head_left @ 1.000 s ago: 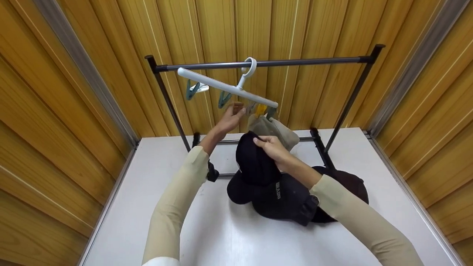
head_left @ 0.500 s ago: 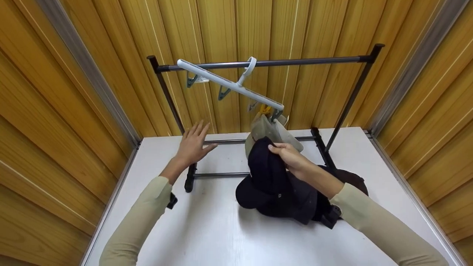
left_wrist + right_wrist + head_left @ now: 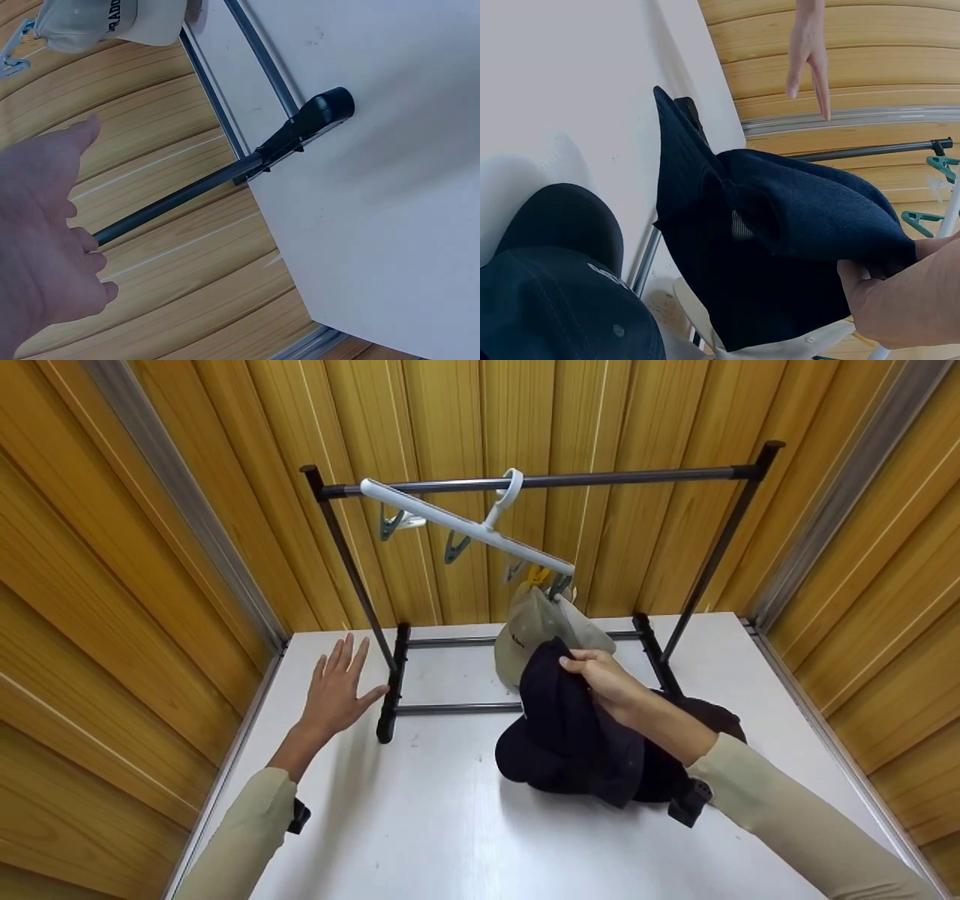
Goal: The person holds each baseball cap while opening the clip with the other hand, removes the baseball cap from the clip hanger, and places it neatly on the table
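Observation:
My right hand (image 3: pixel 609 682) pinches a dark navy cap (image 3: pixel 553 701) between thumb and fingers, brim hanging down to the left. In the right wrist view the cap's underside (image 3: pixel 772 292) shows, fingers gripping its edge. On the left, my left hand (image 3: pixel 332 699) is spread with straight fingers and holds nothing, near the rack's left post. A light beige cap (image 3: pixel 521 641) hangs by a clip from the low right end of a tilted white hanger (image 3: pixel 442 517). Part of that cap is hidden behind the navy one.
The hanger hooks over the rail (image 3: pixel 645 477) of a black rack. Green clips (image 3: pixel 456 547) dangle from its left half. More dark caps (image 3: pixel 562 292) lie on the white table (image 3: pixel 420 825), partly behind the right arm. Wood-patterned walls (image 3: pixel 112 607) stand around the table.
My left hand has come away from the hanger clips and moved left and down, its fingers spreading. The right hand has shifted slightly right with the navy cap, uncovering more of the beige cap.

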A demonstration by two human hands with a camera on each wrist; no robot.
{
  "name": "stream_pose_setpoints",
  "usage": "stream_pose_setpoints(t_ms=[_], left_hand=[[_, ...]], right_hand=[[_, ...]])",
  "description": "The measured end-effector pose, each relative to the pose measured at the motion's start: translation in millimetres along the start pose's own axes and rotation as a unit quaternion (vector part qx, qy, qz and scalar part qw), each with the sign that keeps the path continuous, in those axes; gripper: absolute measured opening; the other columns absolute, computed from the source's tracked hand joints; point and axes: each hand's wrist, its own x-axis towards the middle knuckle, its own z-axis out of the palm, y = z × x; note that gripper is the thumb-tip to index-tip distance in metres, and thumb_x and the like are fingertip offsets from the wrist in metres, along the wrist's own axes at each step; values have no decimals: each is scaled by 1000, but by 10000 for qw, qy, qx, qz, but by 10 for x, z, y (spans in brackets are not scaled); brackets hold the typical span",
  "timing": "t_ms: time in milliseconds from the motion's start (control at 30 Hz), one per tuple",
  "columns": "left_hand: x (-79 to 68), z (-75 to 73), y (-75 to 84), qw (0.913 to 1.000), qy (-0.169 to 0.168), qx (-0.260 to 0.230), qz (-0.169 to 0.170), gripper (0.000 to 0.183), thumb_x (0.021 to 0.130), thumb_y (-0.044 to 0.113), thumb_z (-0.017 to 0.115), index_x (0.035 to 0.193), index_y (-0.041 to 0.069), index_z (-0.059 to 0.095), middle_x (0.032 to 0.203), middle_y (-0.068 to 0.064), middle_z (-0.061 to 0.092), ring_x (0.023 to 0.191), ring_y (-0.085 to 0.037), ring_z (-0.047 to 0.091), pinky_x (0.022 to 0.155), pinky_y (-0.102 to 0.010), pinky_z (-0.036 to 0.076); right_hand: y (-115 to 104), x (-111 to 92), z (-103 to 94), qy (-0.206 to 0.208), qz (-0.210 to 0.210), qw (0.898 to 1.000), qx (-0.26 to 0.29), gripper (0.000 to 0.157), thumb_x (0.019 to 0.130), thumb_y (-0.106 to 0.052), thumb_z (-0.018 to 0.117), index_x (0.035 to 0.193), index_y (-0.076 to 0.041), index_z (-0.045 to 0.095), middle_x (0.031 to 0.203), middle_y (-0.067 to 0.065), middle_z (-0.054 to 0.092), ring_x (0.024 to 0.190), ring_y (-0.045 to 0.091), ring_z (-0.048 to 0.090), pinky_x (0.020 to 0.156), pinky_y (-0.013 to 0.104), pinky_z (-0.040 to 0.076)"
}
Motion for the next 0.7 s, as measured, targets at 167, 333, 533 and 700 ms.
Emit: stream_pose_setpoints(t_ms=[167,333,533,700], left_hand=[[-132,52,-13,9999,130,8,103,88,88,51,64,155,13,21,161,-18,18,150,-36,15,119,-58,14],[-213,57,-27,9999,87,11,146,88,88,50,65,155,13,21,161,-18,18,150,-35,16,119,-57,14],[-294,91,-60,9999,90,61,126,88,87,50,65,155,12,23,161,-18,20,149,-36,16,119,-57,15],[-348,144,-70,9998,103,-15,145,88,87,47,68,154,11,24,160,-19,20,149,-37,18,119,-58,16]], right_hand=[[35,43,40,66,95,9999,-54,42,104,-17,40,143,-1,41,95,-5,64,80,6,64,73,22,52],[126,119,114,120,93,9999,19,43,104,-15,39,145,-3,39,105,0,62,85,8,64,75,24,52],[366,252,159,-12,189,9997,129,47,103,-11,37,149,-2,31,126,8,57,95,11,64,81,26,53],[550,314,117,59,419,9991,80,49,103,-9,37,150,-2,27,139,15,50,99,12,63,83,27,52]])
